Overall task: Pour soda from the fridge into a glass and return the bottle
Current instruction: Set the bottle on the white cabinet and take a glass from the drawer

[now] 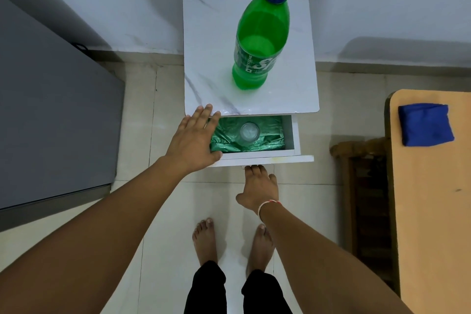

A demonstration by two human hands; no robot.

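Observation:
A green soda bottle (260, 33) with a blue cap stands upright on the white marble-look top of a small cabinet (211, 41). Below it the cabinet's drawer (293, 158) is pulled out. Inside, a clear glass (249, 132) sits on green plastic lining. My left hand (195, 137) hovers flat, fingers spread, over the drawer's left end, empty. My right hand (260, 188) has its fingertips hooked under the drawer's front panel.
A grey fridge (51, 115) stands closed at the left. At the right is a wooden table (433, 211) with a folded blue cloth (425, 125) and a dark wooden chair (367, 201) beside it. My bare feet stand on the tiled floor.

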